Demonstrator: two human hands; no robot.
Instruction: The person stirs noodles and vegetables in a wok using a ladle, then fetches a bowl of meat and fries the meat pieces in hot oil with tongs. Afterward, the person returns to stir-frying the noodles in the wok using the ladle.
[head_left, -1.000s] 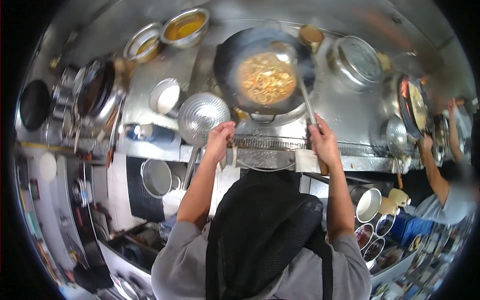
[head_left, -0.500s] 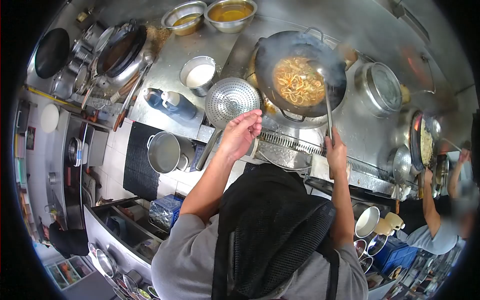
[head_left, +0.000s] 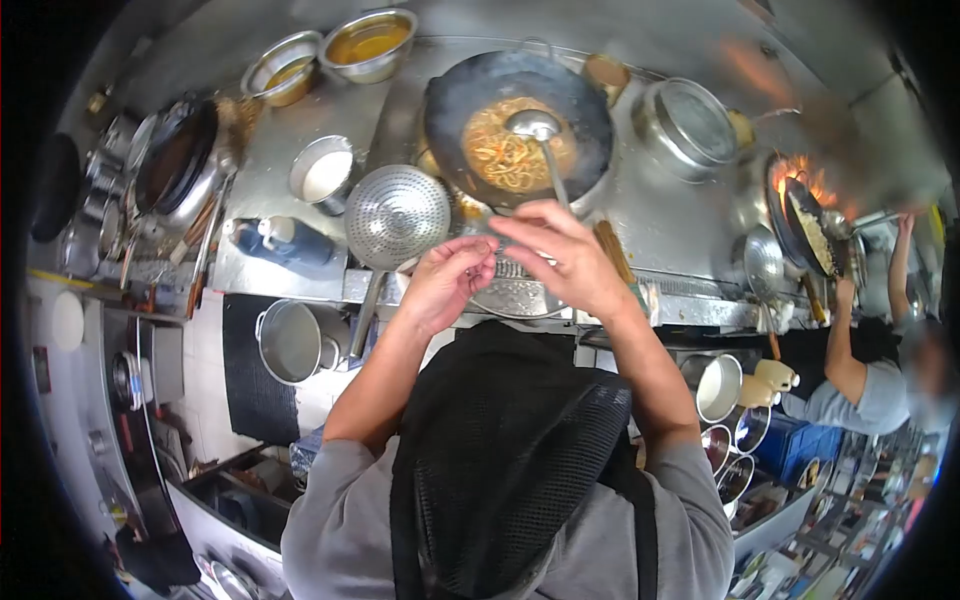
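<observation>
My left hand [head_left: 450, 282] is closed in a pinch above the front edge of the stove, beside the handle of a perforated strainer [head_left: 397, 217]. Anything between its fingertips is too small to make out. My right hand [head_left: 568, 262] hovers close by with thumb and fingers apart, holding nothing visible. Just beyond it, a ladle [head_left: 535, 124] leans in a black wok [head_left: 455, 120], its bowl over the noodles in reddish sauce [head_left: 500, 150]. The lower end of the ladle's handle is hidden behind my right hand.
Left of the wok stand a pot of white contents [head_left: 327, 173], dark bottles [head_left: 285, 242] and two steel bowls of yellow liquid [head_left: 370, 45]. A lidded pot [head_left: 690, 125] is on the right. Farther right, a co-worker [head_left: 860, 375] handles a flaming wok [head_left: 800, 225].
My right hand has let go of the ladle and moved left toward my pinched left hand. The ladle now leans in the wok. Flames have risen at the co-worker's wok. The view has shifted.
</observation>
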